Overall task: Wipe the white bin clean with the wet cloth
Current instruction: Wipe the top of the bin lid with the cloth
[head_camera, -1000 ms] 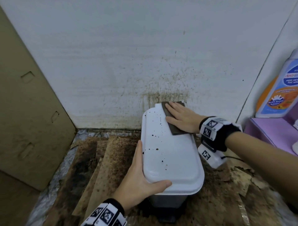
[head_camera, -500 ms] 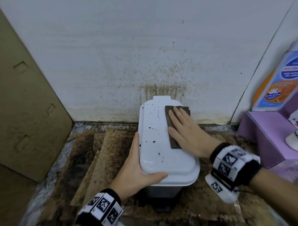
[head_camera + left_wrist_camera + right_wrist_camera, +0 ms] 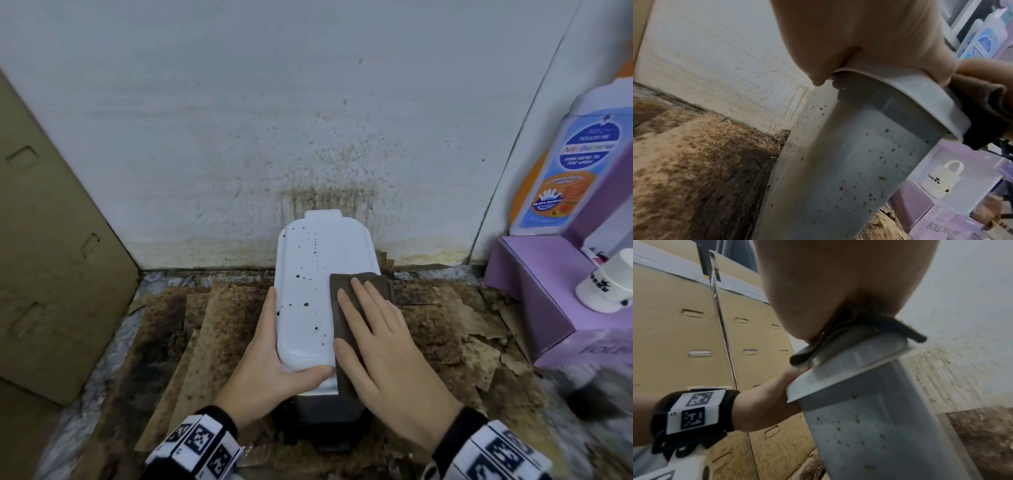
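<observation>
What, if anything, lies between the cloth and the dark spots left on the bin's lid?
Nothing visible does. The right hand presses the cloth flat on the right side of the white bin lid; the spots lie on bare lid just beside it. The left hand grips only the lid's left and near edge.

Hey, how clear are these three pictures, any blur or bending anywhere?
Head view: white bin and cloth sharp, straight wall edges bowed, lower right corner smeared. Left wrist view: left hand soft, filling the top. Right wrist view: right hand blurred and shadowed.
</observation>
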A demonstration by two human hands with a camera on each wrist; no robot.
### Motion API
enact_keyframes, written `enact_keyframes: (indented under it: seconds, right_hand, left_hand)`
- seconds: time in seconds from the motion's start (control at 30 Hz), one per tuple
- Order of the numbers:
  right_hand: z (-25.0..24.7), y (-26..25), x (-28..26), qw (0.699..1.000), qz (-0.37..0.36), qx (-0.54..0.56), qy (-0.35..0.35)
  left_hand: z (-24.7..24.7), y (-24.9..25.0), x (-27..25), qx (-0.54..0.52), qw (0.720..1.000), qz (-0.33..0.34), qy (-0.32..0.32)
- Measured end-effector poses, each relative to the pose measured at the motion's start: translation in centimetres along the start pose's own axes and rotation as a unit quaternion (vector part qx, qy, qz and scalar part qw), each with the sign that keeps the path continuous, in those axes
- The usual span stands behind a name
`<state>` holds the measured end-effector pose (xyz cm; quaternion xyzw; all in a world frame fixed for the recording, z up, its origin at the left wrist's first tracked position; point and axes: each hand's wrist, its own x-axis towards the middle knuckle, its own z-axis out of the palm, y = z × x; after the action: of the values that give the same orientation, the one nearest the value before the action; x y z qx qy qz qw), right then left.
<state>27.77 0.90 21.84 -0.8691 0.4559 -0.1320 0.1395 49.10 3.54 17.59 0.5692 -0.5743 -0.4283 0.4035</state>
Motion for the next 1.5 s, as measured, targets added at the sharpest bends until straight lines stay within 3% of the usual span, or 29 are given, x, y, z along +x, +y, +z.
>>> enact_keyframes:
  seconds: [0.23,0.83,1.23,1.5]
  right_hand:
    - [1.6,-1.6,-0.7,0.990,0.113,-0.035,0.078]
    - [0.6,1.2,1.1,0.981,0.084,0.164,0.055]
    - [-1.0,3.4,6.3,0.975,0.105,0.196,-0.008]
    - [-0.5,1.7,3.1,0.969,0.106,0.219,0.032]
  left_hand:
    - [0.1,-0.3,0.0,0.004,1.000,-0.005,0.009]
    - [-0.3,-0.5,0.1,0.003,1.000,-0.013,0.015]
    - [-0.5,-0.6,0.3,-0.011,1.000,-0.011,0.002]
    - [-0.2,-0.8,0.2,-0.002,1.000,-0.010,0.009]
